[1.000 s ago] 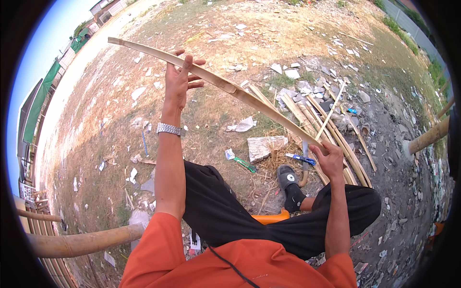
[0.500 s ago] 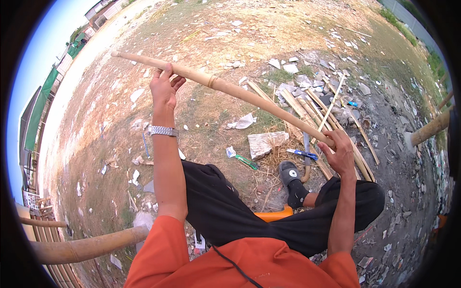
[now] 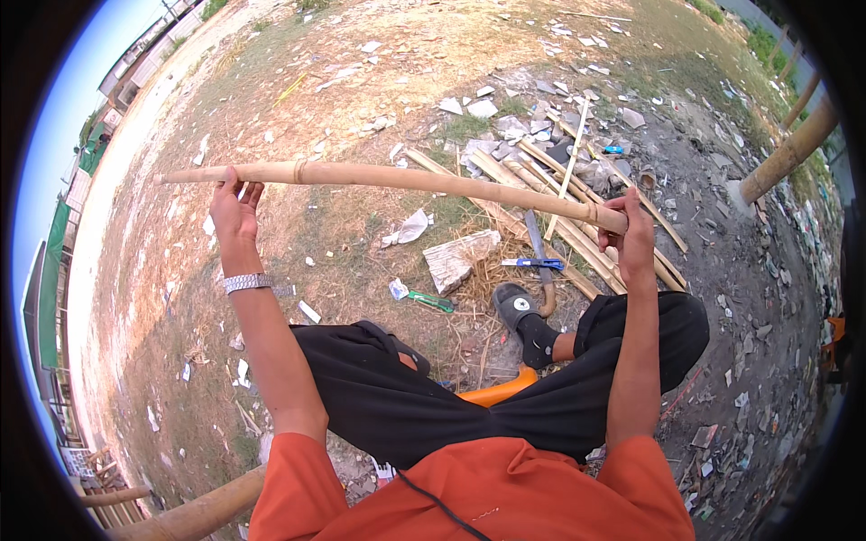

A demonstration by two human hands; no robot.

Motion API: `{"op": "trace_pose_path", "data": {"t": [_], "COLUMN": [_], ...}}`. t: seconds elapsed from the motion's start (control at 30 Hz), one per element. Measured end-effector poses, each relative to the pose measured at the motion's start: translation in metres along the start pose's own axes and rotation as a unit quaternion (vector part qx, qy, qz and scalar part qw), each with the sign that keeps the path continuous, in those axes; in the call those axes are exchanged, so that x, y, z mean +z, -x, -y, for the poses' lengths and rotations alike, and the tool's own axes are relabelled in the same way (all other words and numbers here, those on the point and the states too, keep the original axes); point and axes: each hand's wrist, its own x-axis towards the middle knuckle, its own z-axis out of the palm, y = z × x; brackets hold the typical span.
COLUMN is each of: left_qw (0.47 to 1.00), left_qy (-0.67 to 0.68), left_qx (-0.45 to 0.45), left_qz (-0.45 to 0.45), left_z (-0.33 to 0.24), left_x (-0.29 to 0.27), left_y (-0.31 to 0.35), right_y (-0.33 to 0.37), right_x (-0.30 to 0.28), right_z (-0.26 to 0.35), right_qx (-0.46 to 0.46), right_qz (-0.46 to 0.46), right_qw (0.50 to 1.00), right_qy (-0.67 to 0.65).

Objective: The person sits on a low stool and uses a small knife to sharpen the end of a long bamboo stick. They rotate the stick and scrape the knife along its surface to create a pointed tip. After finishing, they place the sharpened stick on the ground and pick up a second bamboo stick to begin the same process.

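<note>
A long bamboo pole [image 3: 397, 178] with ring-like nodes stretches across in front of me, held off the ground nearly level. My left hand [image 3: 236, 212] grips it from below near its left part, with thumb and fingers closed about it. At the pole's right end, my right hand [image 3: 634, 236] is closed on it, thumb up. Below lie split bamboo strips [image 3: 582, 248] in a loose pile. In front of my foot are a blue utility knife [image 3: 532, 263], a green utility knife [image 3: 431, 301] and a blade tool with a curved wooden handle [image 3: 548, 296].
A pale rough block [image 3: 460, 260] and a crumpled white plastic scrap [image 3: 410, 228] lie on the littered ground. Under me shows an orange seat edge [image 3: 501, 389]. Thick bamboo posts stand at right [image 3: 789, 151] and lower left [image 3: 198, 512]. Broken tiles [image 3: 483, 108] are scattered ahead.
The pole has swung from a steep slant to nearly level: its left end came lower and further left, its right end rose. Both hands moved with it, and my view shifted slightly right.
</note>
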Motion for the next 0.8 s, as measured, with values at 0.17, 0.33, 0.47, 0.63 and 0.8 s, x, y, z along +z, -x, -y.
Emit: {"op": "trace_pose_path", "data": {"t": [0.17, 0.33, 0.47, 0.63, 0.8], "left_qw": [1.000, 0.998, 0.996, 0.996, 0.964], "left_qy": [0.019, 0.027, 0.053, 0.034, -0.241], "left_qx": [-0.003, -0.038, -0.012, 0.014, -0.022], "left_qz": [0.006, 0.046, 0.077, 0.086, 0.110], "left_z": [0.005, 0.004, -0.002, -0.012, -0.003], "left_x": [0.004, -0.018, 0.010, 0.011, 0.026], "left_y": [0.000, -0.007, 0.005, 0.013, 0.034], "right_y": [0.000, 0.005, 0.002, -0.001, -0.011], "right_x": [-0.003, 0.002, 0.005, 0.003, -0.003], "right_z": [-0.005, -0.005, -0.010, -0.024, -0.036], "right_qx": [0.000, -0.017, -0.078, -0.107, -0.055], "right_qz": [0.065, 0.105, -0.016, 0.031, -0.095], "right_qw": [0.987, 0.970, 0.996, 0.967, 0.957], "right_qy": [-0.148, -0.217, -0.026, 0.230, 0.267]}}
